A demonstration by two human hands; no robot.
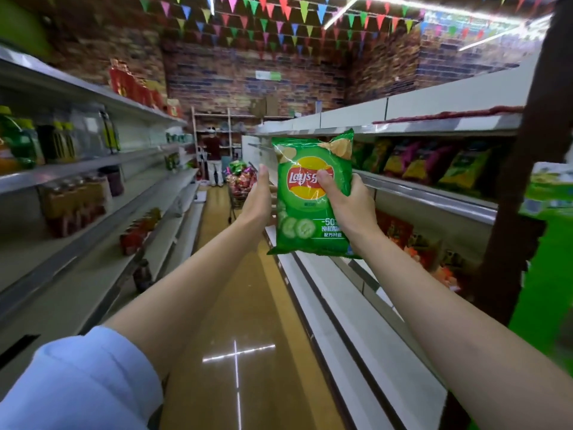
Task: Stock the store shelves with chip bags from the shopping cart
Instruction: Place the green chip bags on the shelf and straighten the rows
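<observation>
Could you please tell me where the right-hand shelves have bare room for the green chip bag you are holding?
The white lower shelf, just beneath the green Lay's chip bag in the right hand, lies bare along the aisle. The shelf above is crowded with a row of chip bags to the right of the held bag.

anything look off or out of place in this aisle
Nothing stands out as spilled or damaged. The green chip bag is upright and intact in the right hand, with the left hand open beside it. Chip bags on the right shelf lean in a loose row, though motion blur hides detail.
</observation>
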